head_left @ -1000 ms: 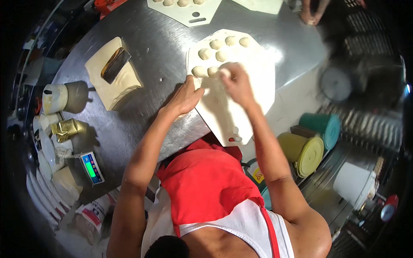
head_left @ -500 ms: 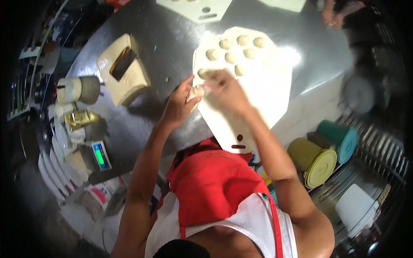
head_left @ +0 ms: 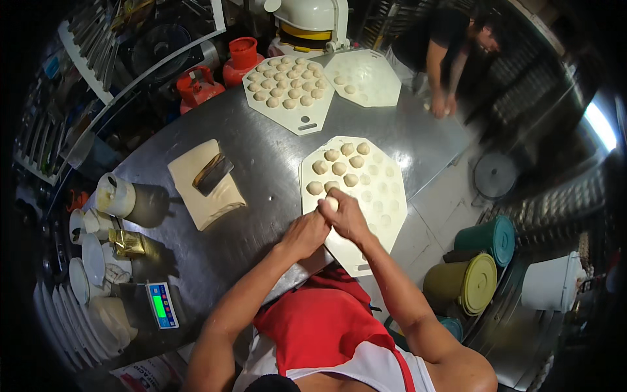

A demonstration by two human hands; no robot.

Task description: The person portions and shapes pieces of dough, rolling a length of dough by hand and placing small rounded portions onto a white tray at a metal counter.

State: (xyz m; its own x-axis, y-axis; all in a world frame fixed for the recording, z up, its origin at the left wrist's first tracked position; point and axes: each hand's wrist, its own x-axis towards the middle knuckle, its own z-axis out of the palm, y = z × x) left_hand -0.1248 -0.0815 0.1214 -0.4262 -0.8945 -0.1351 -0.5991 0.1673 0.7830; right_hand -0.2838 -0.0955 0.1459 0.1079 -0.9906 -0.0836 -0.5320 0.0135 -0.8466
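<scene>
My left hand [head_left: 308, 230] and right hand [head_left: 345, 215] meet at the left part of an octagonal cream board [head_left: 382, 232], fingers closed around a small pale lump of dough [head_left: 331, 204]. Several round dough balls [head_left: 351, 178] sit in rows on the board's upper half, beside shallow round marks. Left of it lies a slab of rolled dough [head_left: 219, 212] with a dark flat tool [head_left: 212, 175] resting on top.
Steel table [head_left: 255, 248] carries boards of dough balls [head_left: 251, 88] [head_left: 369, 68], tubs [head_left: 114, 196], a gold packet [head_left: 127, 242] and a scale [head_left: 162, 307]. A co-worker [head_left: 437, 59] works at the far right corner. Red gas cylinders [head_left: 241, 62] stand behind; lidded buckets [head_left: 477, 287] stand right.
The view has tilted up, showing more boards and the co-worker. My hands, apart a second ago, have come together on the lump of dough.
</scene>
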